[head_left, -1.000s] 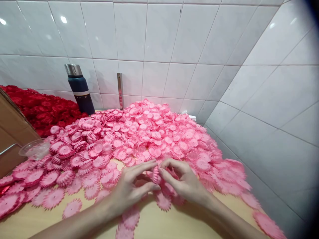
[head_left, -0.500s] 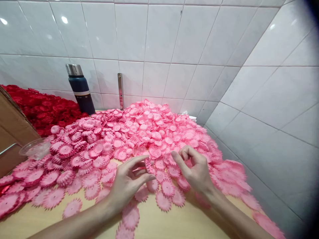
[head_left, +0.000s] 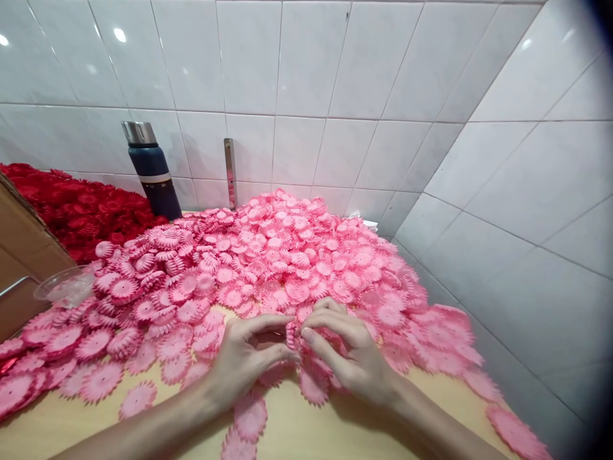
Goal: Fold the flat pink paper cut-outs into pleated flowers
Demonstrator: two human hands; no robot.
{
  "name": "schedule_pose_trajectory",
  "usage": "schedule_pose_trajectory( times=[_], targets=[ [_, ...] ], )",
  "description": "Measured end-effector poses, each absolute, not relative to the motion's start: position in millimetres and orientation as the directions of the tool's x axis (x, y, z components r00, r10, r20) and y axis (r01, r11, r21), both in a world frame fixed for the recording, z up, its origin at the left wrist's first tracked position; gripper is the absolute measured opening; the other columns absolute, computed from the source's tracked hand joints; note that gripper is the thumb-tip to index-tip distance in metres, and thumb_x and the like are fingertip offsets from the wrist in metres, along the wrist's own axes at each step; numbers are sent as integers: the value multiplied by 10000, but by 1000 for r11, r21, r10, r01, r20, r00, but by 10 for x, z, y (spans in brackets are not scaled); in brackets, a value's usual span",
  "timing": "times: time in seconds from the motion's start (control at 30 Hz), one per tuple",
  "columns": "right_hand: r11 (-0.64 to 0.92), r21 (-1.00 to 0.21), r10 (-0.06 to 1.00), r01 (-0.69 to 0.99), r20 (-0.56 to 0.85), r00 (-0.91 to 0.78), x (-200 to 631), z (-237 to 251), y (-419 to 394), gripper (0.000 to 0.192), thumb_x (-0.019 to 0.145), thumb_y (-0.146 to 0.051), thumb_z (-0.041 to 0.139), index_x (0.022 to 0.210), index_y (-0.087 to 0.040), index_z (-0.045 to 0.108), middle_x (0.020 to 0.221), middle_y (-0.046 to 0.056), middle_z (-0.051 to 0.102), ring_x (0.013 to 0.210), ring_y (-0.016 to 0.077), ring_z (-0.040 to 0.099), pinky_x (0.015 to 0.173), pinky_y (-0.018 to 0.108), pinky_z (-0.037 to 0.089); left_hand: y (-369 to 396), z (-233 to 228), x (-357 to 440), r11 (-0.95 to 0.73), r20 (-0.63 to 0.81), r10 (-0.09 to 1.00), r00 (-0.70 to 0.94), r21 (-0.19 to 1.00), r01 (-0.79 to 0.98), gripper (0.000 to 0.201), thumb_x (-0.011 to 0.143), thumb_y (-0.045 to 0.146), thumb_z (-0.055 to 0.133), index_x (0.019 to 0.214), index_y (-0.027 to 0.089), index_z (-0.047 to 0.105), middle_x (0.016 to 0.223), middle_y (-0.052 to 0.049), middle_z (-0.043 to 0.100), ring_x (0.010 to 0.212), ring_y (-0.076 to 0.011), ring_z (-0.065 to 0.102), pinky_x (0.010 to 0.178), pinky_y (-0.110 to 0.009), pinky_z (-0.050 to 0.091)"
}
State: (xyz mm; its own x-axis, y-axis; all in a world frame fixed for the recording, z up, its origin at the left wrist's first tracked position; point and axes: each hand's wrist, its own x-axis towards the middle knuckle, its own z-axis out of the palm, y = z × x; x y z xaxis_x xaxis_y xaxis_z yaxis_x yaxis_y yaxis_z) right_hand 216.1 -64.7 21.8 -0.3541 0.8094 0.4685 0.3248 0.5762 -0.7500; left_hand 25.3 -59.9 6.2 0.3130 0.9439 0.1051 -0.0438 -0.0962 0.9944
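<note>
A big heap of pink flower-shaped cut-outs [head_left: 287, 255] covers the wooden table [head_left: 297, 434]. My left hand [head_left: 244, 361] pinches a small upright stack of pink cut-outs [head_left: 291, 333] between thumb and fingers. My right hand [head_left: 352, 358] meets it from the right, its fingertips touching the same stack. Both hands hover just above loose cut-outs at the heap's near edge.
A dark blue flask [head_left: 152, 171] with a steel cap stands against the tiled wall [head_left: 306, 76]. A pile of red cut-outs [head_left: 81, 207] lies at back left. A cardboard box [head_left: 23, 255] and a clear plastic cup [head_left: 67, 287] sit at left. Tiled wall closes the right side.
My right hand, apart from the stack half a second ago, has come back left to the stack held by my left hand. The view dipped slightly.
</note>
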Motion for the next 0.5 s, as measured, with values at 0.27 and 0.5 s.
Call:
schedule_pose_trajectory(
  times=[0.27,0.5],
  targets=[
    [481,-813,860,328,365,-357,2139,220,-689,179,907,-255,527,801,-198,661,765,41,620,779,190,537,746,376,420,-648,96,240,-205,173,909,380,978,43,316,742,107,727,1052,168,717,904,-48,775,758,-180,737,699,-244,606],
    [503,-813,850,293,403,-339,2126,204,-682,167,877,-179,504,759,-189,621,743,39,613,755,186,547,720,363,423,-628,67,241,-364,328,851,410,931,11,400,747,127,732,1135,216,690,1003,-68,752,841,-198,728,758,-287,601]
  ],
)
